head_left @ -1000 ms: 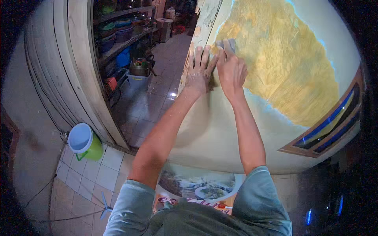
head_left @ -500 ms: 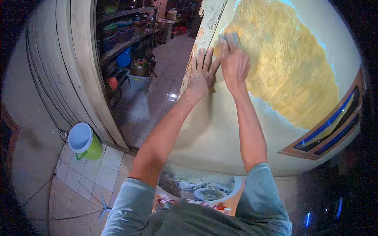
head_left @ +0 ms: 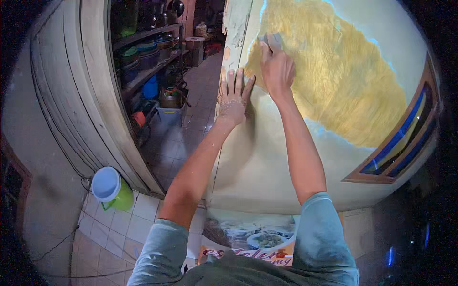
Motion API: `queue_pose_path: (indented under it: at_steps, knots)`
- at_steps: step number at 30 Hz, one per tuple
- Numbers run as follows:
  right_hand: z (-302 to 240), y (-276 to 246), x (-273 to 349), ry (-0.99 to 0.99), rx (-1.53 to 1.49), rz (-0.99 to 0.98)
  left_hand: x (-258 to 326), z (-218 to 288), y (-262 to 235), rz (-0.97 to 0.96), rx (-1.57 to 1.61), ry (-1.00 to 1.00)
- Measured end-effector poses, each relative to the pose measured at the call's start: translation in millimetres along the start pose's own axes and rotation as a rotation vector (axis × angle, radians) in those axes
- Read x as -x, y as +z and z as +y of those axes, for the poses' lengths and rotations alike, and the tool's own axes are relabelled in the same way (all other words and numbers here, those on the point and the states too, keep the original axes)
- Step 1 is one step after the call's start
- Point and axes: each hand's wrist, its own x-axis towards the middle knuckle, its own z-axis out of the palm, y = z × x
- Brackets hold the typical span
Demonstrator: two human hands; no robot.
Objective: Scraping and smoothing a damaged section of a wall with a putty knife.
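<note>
My right hand [head_left: 277, 66] is closed on a small flat grey piece [head_left: 273, 42], pressed against the left part of a yellow-brown patch [head_left: 334, 71] on the pale wall. Whether that piece is a scraper or folded sandpaper I cannot tell. Lower and to the left, my left hand [head_left: 234, 102] lies flat with fingers spread at the wall's edge, next to the doorway. Pale dust speckles its back and wrist. Around the patch runs a ragged, light bluish border.
Beyond the doorway at left, shelves [head_left: 148, 71] hold stacked pots and basins. A green bucket [head_left: 123, 198] with a pale blue inside stands on floor tiles. A wood-framed window [head_left: 396, 138] is at right. A printed food banner [head_left: 253, 236] is low in front of me.
The view has shifted a little. My right hand, blurred before, is now sharper and farther right on the patch. My left hand appears slightly lower, still flat at the edge.
</note>
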Motion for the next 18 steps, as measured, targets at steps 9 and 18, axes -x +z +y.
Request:
queue_pose_path:
  at_steps: [9,18]
  knots:
    - [44,-16,67,0.117,-0.212,-0.009,14,58,-45,0.300,0.054,0.045]
    - [48,-56,-4,0.134,-0.441,-0.005,-34,136,-99,0.225,1.253,-0.489]
